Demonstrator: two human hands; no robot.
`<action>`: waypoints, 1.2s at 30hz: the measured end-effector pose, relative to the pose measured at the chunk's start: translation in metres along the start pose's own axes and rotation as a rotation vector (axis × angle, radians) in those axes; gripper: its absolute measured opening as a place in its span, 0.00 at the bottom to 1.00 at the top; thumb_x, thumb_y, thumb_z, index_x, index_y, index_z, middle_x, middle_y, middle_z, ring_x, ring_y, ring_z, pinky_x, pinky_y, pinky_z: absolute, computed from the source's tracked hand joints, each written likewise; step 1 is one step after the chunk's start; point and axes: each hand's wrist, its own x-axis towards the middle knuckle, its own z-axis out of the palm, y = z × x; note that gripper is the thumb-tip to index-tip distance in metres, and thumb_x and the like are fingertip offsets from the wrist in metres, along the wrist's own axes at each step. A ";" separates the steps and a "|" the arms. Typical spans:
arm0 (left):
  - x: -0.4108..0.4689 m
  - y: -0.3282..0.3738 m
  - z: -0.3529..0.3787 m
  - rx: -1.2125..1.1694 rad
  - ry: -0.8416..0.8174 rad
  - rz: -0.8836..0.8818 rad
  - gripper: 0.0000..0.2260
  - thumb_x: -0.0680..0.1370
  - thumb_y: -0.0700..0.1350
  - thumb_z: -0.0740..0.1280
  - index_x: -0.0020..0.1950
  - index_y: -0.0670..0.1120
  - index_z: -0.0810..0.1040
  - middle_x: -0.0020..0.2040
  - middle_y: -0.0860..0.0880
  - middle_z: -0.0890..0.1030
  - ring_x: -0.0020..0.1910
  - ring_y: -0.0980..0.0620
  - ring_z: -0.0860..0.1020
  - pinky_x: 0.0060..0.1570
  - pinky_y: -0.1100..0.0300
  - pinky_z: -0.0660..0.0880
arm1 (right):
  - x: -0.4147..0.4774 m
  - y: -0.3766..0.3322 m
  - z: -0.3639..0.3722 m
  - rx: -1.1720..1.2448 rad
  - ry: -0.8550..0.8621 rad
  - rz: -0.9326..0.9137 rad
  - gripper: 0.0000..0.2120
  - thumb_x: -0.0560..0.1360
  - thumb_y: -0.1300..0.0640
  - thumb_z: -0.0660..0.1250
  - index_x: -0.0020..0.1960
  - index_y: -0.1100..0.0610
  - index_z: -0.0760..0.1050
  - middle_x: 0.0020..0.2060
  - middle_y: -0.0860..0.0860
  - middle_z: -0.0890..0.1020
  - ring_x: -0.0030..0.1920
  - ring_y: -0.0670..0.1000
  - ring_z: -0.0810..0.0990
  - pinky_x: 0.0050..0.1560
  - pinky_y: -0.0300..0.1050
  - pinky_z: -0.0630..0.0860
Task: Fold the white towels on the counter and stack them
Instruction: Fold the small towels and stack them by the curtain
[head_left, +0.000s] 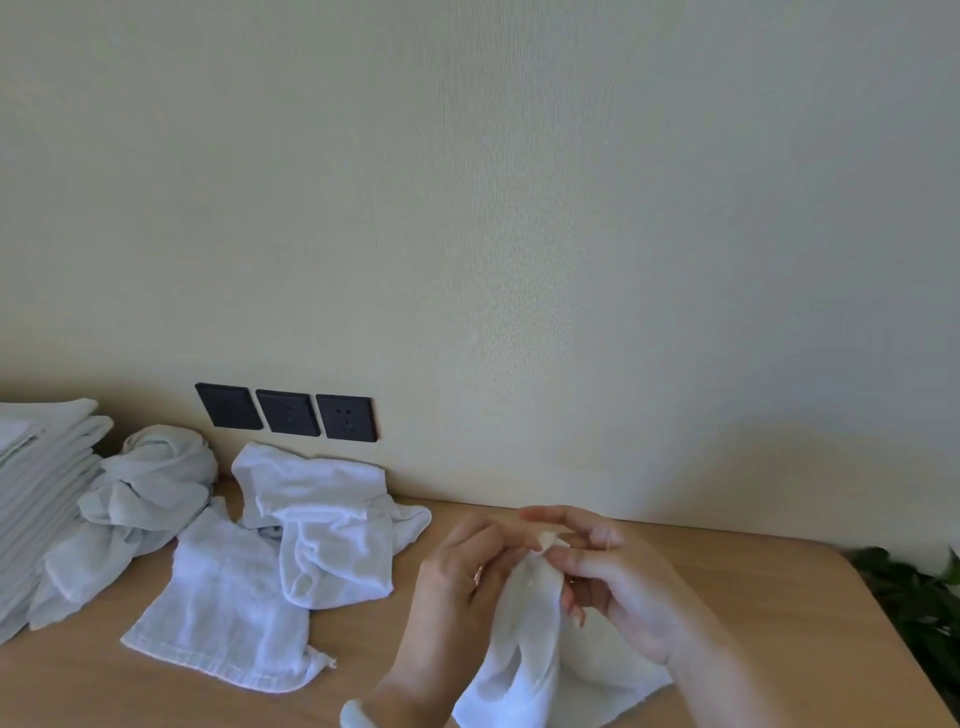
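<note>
1. Four loose towels (140, 499) (223, 597) (327, 525) — three lying on the bench (727, 571), plus one held towel (524, 660) in the hands (462, 577) (618, 582).
2. One stack of folded towels (41, 493); its layers cannot be counted.
3. Three black wall plates (228, 406) (287, 412) (345, 418) in a row.
4. Two hands.
5. One plant (914, 597).

A pale cream wall (519, 208) with three black outlets (287, 411) (side by side) above a wooden worktop (753, 571); green foliage (914, 597) at right.

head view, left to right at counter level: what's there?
Stack of folded towels → crumpled greyish towel → crumpled white towel → left hand → held towel, pinched by both hands → right hand → green plant past the counter's edge.
</note>
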 end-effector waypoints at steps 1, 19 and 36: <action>-0.001 0.000 0.002 -0.003 0.006 -0.004 0.11 0.78 0.38 0.66 0.48 0.54 0.84 0.48 0.58 0.80 0.49 0.55 0.80 0.46 0.72 0.71 | 0.001 0.001 -0.001 -0.018 0.015 0.002 0.17 0.75 0.69 0.65 0.60 0.58 0.81 0.34 0.58 0.75 0.28 0.53 0.73 0.26 0.42 0.71; 0.061 -0.047 -0.023 0.705 -0.198 -0.470 0.05 0.76 0.40 0.62 0.46 0.47 0.66 0.37 0.50 0.75 0.37 0.47 0.75 0.35 0.57 0.69 | 0.009 -0.089 -0.038 0.000 0.561 -0.646 0.08 0.77 0.71 0.64 0.43 0.61 0.77 0.29 0.54 0.81 0.29 0.52 0.82 0.35 0.42 0.82; 0.180 0.027 -0.112 -0.245 -0.082 -0.690 0.08 0.78 0.31 0.63 0.51 0.36 0.81 0.34 0.43 0.79 0.27 0.52 0.76 0.26 0.64 0.76 | -0.011 -0.098 -0.109 -0.030 0.723 -0.458 0.11 0.75 0.64 0.70 0.51 0.72 0.74 0.32 0.61 0.83 0.32 0.56 0.85 0.31 0.42 0.81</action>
